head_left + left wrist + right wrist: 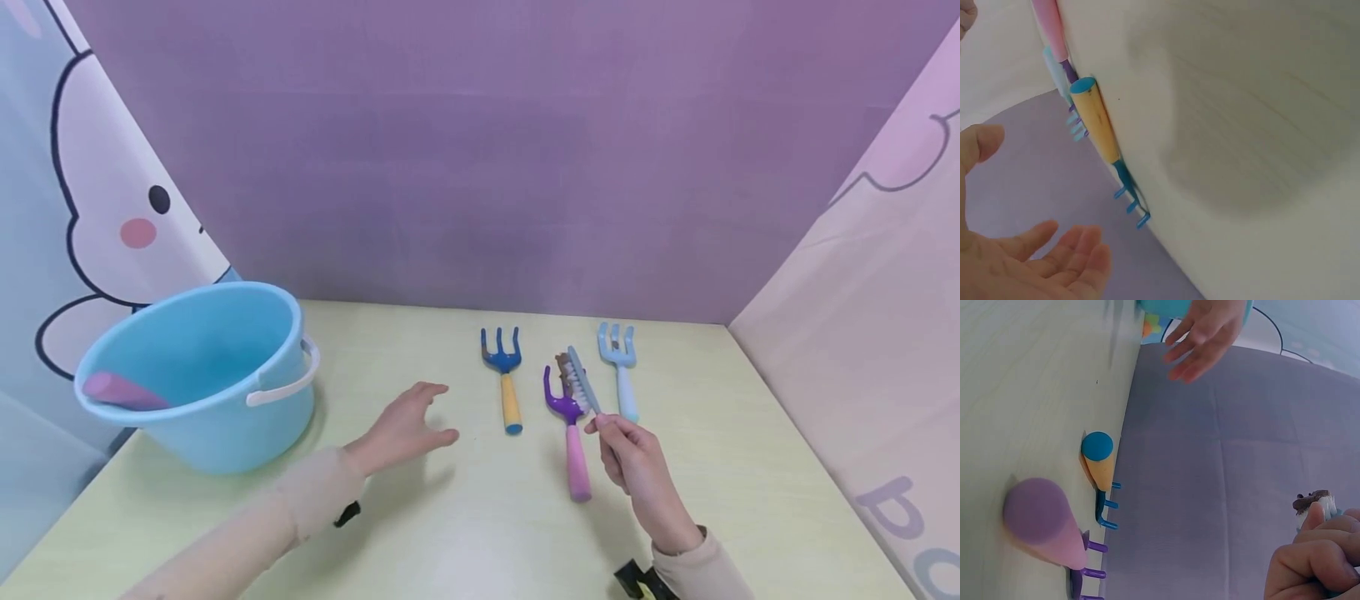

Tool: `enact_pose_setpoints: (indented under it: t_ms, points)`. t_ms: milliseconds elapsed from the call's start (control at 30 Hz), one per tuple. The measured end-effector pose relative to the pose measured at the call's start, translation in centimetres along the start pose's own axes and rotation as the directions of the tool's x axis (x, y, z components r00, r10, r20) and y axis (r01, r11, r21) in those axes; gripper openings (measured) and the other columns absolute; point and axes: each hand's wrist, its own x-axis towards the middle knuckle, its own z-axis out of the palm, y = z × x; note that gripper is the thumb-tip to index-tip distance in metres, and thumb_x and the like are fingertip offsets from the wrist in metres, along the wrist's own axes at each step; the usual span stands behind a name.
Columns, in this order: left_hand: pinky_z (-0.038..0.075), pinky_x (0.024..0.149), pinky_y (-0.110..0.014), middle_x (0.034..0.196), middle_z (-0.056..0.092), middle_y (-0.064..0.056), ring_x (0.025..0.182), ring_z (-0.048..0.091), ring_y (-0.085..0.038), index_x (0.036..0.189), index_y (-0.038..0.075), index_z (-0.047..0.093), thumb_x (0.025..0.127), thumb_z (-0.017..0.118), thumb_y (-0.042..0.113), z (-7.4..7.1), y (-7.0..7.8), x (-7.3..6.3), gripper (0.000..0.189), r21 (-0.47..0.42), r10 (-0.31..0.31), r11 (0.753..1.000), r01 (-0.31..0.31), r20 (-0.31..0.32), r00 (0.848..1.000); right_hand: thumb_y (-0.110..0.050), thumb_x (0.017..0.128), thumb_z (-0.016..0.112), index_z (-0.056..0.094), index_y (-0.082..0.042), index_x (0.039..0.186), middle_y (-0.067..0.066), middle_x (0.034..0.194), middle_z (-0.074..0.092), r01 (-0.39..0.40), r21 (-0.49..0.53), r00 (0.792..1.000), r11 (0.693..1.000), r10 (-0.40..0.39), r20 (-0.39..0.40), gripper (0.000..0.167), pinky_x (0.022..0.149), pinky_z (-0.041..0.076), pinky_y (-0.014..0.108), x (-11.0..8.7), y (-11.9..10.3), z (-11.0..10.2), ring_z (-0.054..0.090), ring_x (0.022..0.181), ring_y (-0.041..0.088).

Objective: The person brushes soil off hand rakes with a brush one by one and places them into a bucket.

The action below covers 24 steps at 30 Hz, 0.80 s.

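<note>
My right hand pinches the grey-blue handle of a small brush with white bristles and brown matter on them. The brush is above the tines of a purple hand fork with a pink handle, partly hiding them. My left hand hovers over the table, fingers spread and holding nothing. Nearest to it lies a blue hand fork with a yellow handle, with a brown mark on one tine. Farther right is a light blue hand fork, brown at its middle tine.
A light blue bucket with a white handle stands at the left of the pale table. A pink rod-like end leans inside against its rim. Behind rises a purple backdrop, with printed cloth on both sides.
</note>
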Motion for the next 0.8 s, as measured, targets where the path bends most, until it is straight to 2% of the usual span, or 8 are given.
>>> enact_pose_setpoints:
  t_ms: [167, 267, 400, 533, 667, 800]
  points:
    - [0.038, 0.1, -0.045, 0.138, 0.043, -0.012, 0.124, 0.043, -0.029, 0.138, 0.005, 0.036, 0.075, 0.071, 0.039, 2.2, 1.6, 3.0, 0.08, -0.029, -0.056, 0.998, 0.057, 0.06, 0.997, -0.028, 0.096, 0.045, 0.061, -0.015, 0.083, -0.006, 0.048, 0.03, 0.006, -0.012, 1.0, 1.0, -0.006, 0.002, 0.025, 0.035, 0.02, 0.022, 0.1, 0.1, -0.2, 0.024, 0.04, 0.004]
    - [0.04, 0.098, -0.043, 0.135, 0.045, -0.013, 0.12, 0.046, -0.028, 0.138, 0.004, 0.034, 0.073, 0.072, 0.042, 3.5, 2.4, 4.7, 0.085, -0.019, -0.077, 0.997, 0.079, 0.084, 0.993, -0.028, 0.096, 0.045, 0.061, -0.015, 0.084, -0.006, 0.048, 0.03, 0.008, -0.024, 1.0, 1.0, -0.008, -0.002, 0.025, 0.036, 0.022, 0.02, 0.1, 0.1, -0.3, 0.025, 0.04, 0.004]
    - [0.038, 0.1, -0.044, 0.139, 0.041, -0.014, 0.125, 0.042, -0.029, 0.138, 0.005, 0.034, 0.071, 0.072, 0.047, 5.2, 3.1, 6.6, 0.088, 0.014, -0.129, 0.992, 0.128, 0.111, 0.985, -0.029, 0.096, 0.044, 0.061, -0.015, 0.084, -0.006, 0.048, 0.03, 0.013, -0.032, 1.0, 0.999, -0.013, 0.0, 0.025, 0.036, 0.023, 0.02, 0.1, 0.1, -0.3, 0.025, 0.04, 0.004]
    - [0.036, 0.102, -0.046, 0.14, 0.039, -0.016, 0.126, 0.04, -0.031, 0.138, 0.004, 0.033, 0.071, 0.07, 0.049, 6.3, 3.5, 8.0, 0.089, 0.037, -0.171, 0.985, 0.168, 0.119, 0.978, -0.03, 0.096, 0.044, 0.061, -0.016, 0.084, -0.006, 0.048, 0.03, 0.014, -0.033, 1.0, 0.999, -0.014, 0.0, 0.025, 0.036, 0.022, 0.02, 0.1, 0.1, -0.2, 0.025, 0.04, 0.004]
    - [0.039, 0.099, -0.044, 0.132, 0.044, -0.018, 0.117, 0.046, -0.03, 0.137, 0.0, 0.034, 0.072, 0.068, 0.051, 6.9, 3.9, 8.9, 0.089, 0.077, -0.172, 0.983, 0.165, 0.109, 0.979, -0.03, 0.096, 0.044, 0.061, -0.017, 0.084, -0.006, 0.049, 0.031, 0.012, -0.037, 1.0, 0.999, -0.012, -0.002, 0.025, 0.036, 0.022, 0.02, 0.1, 0.0, -0.1, 0.025, 0.04, 0.004]
    - [0.043, 0.093, -0.041, 0.124, 0.048, -0.018, 0.108, 0.05, -0.029, 0.136, -0.003, 0.033, 0.072, 0.066, 0.055, 7.5, 4.4, 9.6, 0.093, 0.128, -0.171, 0.979, 0.16, 0.072, 0.983, -0.03, 0.096, 0.044, 0.061, -0.017, 0.083, -0.006, 0.049, 0.031, 0.01, -0.032, 1.0, 0.999, -0.01, -0.003, 0.025, 0.036, 0.022, 0.02, 0.1, 0.0, 0.0, 0.025, 0.04, 0.003]
